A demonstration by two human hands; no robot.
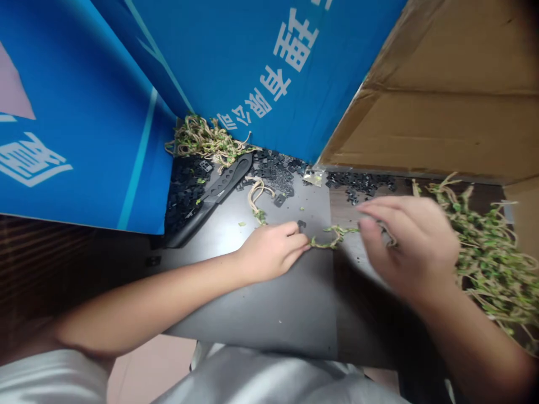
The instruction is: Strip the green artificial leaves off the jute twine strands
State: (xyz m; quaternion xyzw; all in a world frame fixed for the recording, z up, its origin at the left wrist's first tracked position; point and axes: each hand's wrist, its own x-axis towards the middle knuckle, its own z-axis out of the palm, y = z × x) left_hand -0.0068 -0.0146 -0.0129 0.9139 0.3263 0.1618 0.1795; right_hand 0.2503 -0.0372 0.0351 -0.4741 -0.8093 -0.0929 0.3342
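My left hand (275, 249) is closed, its fingertips pinching a leafy twine cord (334, 238) low over the grey table mat. Rightward from those fingers the cord runs to my right hand (415, 247), passes behind the thumb and shows again near the palm. The right hand is slightly blurred, with thumb and index finger bent close together; a small dark spot shows at the thumb tip, too unclear to name. A small black plastic piece (302, 224) lies just beyond the left fingers. Another twine piece (257, 193) curls on the mat behind that hand.
Leafy cords form a heap (492, 252) at the right and a smaller pile (206, 140) at the back left. A black-handled cutter (210, 196) lies among loose black pieces (273, 168). Blue panels (236, 56) and a cardboard box (455, 118) stand around the back.
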